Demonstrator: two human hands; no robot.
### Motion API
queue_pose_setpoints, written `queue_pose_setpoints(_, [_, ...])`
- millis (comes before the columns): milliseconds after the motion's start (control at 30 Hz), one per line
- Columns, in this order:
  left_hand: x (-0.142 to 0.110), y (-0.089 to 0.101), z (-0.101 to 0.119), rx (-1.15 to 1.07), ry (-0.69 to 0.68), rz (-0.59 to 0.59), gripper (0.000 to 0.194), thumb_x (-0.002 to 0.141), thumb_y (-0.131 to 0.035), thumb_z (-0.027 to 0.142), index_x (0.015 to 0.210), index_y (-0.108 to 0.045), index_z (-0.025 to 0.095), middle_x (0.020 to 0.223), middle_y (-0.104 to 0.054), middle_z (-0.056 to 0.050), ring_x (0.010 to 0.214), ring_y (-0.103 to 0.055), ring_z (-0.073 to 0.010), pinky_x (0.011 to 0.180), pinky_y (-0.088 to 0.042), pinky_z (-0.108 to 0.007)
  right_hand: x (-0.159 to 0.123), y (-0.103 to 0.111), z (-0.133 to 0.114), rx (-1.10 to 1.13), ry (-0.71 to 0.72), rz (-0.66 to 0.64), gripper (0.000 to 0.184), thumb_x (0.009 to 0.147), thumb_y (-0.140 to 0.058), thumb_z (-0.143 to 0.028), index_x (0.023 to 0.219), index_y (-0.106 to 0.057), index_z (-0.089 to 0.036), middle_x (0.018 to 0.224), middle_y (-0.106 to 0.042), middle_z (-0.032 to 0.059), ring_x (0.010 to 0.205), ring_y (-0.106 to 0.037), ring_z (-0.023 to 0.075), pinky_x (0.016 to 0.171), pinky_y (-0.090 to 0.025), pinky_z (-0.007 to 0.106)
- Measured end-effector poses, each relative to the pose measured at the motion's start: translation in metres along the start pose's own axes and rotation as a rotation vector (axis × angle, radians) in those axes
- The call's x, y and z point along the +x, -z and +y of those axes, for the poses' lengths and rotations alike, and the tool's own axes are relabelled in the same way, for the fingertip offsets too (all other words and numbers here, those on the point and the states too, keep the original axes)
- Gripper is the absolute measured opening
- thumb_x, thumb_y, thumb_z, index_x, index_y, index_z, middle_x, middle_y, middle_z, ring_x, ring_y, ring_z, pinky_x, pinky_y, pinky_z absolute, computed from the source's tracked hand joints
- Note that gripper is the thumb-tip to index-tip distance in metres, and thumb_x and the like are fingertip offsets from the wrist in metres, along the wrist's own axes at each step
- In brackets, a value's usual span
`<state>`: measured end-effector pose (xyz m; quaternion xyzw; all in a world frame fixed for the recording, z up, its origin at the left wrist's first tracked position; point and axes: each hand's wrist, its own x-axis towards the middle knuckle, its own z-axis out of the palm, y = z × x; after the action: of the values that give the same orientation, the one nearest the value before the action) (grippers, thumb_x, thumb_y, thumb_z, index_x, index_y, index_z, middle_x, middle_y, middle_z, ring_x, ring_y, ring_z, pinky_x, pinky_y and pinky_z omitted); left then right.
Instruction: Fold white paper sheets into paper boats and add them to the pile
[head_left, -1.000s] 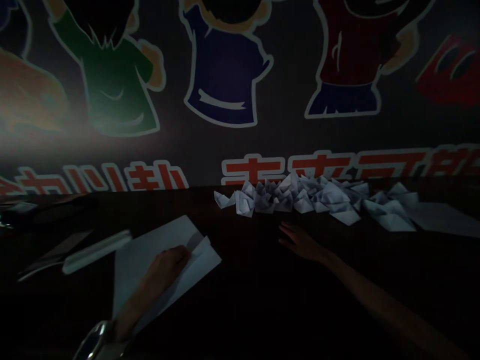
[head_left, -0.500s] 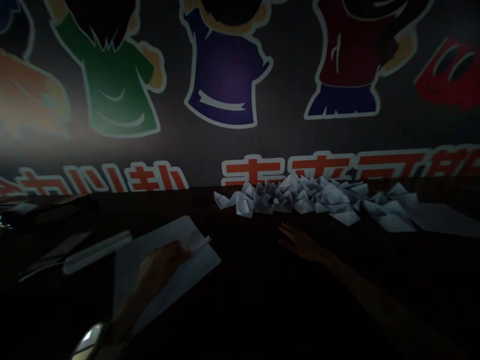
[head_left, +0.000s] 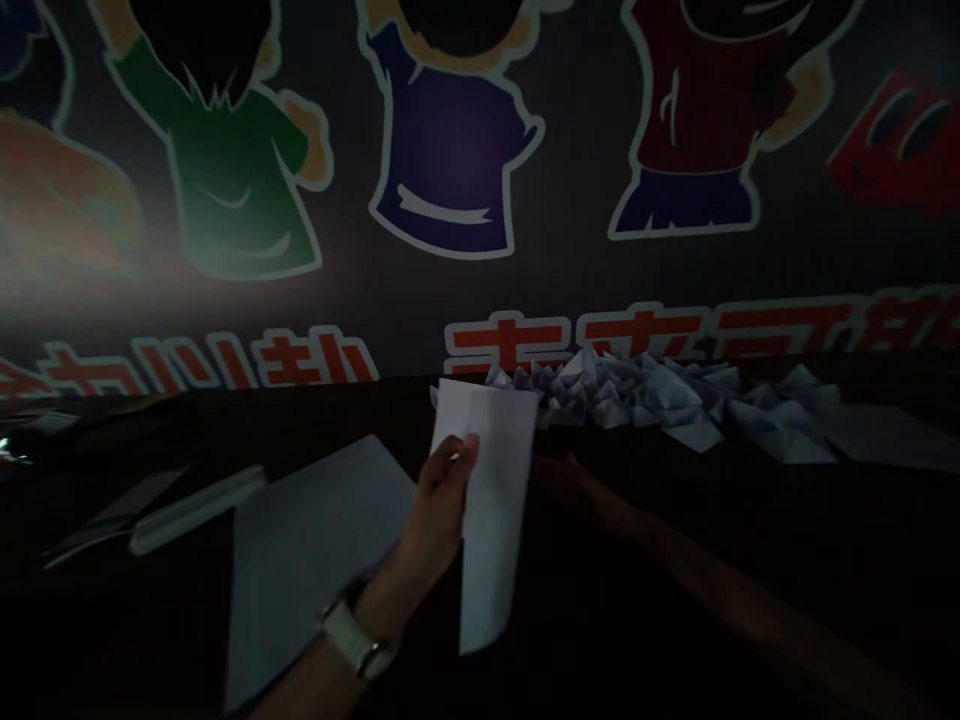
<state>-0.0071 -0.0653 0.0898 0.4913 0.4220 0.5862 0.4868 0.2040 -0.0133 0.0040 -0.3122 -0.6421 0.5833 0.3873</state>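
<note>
My left hand (head_left: 448, 478), with a pale-strapped watch (head_left: 352, 638) on the wrist, pinches a sheet of white paper (head_left: 495, 510) between thumb and fingers. The sheet is raised and curves lengthwise, its top edge in front of the paper pile. Just right of the sheet is my right hand (head_left: 581, 487), dim, with fingers stretched toward the paper's edge; whether they touch it I cannot tell. Below and left of my left hand, more white paper (head_left: 300, 540) lies flat on the dark table.
Several folded white paper pieces (head_left: 645, 390) are heaped along the back of the table against the cartoon-painted wall (head_left: 360, 290). A flat sheet (head_left: 900, 437) lies to their right. On the left are a long pale strip-like object (head_left: 199, 508) and dark clutter (head_left: 112, 425).
My left hand has lifted a sheet off the flat paper and carried it right to the middle. My right hand has shifted slightly and is now beside that sheet.
</note>
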Motion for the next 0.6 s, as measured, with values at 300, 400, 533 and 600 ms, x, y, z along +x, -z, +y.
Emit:
queue_pose_setpoints(300, [0.038, -0.068, -0.074, 0.002, -0.12, 0.048, 0.036, 0.072, -0.057, 0.05, 0.062, -0.041, 0.019, 0.057, -0.045, 0.004, 0.054, -0.047, -0.0102, 0.052, -0.038, -0.023, -0.013, 0.008, -0.025, 0.526, -0.156, 0.067, 0.086, 0.071, -0.016, -0.08, 0.115, -0.055, -0.016, 0.112, -0.063, 0.0112, 0.111, -0.053, 0.0267, 0.095, -0.038, 0.041])
queue_pose_setpoints(400, [0.056, -0.052, -0.081, 0.247, -0.391, 0.099, 0.022, 0.076, -0.056, 0.037, 0.067, -0.047, 0.019, 0.084, -0.059, -0.005, 0.078, -0.055, -0.0159, 0.069, -0.042, -0.028, -0.014, 0.012, -0.025, 0.526, -0.194, 0.143, 0.073, 0.075, -0.029, -0.074, 0.111, -0.056, -0.017, 0.103, -0.067, 0.0101, 0.102, -0.059, 0.0257, 0.092, -0.041, 0.04])
queue_pose_setpoints(533, [0.07, -0.034, -0.088, 0.412, -0.532, 0.195, 0.018, 0.071, -0.061, 0.029, 0.063, -0.049, 0.018, 0.106, -0.056, -0.009, 0.106, -0.048, -0.0221, 0.087, -0.036, -0.034, -0.013, 0.016, -0.017, 0.416, -0.248, 0.336, 0.043, 0.075, -0.054, -0.053, 0.098, -0.062, -0.017, 0.091, -0.07, 0.0074, 0.087, -0.064, 0.0229, 0.085, -0.046, 0.036])
queue_pose_setpoints(600, [0.073, -0.031, -0.093, 0.326, -0.431, 0.149, 0.024, 0.073, -0.059, 0.032, 0.059, -0.047, 0.018, 0.085, -0.059, -0.006, 0.091, -0.053, -0.0194, 0.078, -0.04, -0.03, -0.014, 0.02, -0.012, 0.344, -0.301, 0.385, 0.037, 0.073, -0.059, -0.047, 0.093, -0.063, -0.016, 0.087, -0.07, 0.0068, 0.082, -0.065, 0.0227, 0.081, -0.048, 0.035])
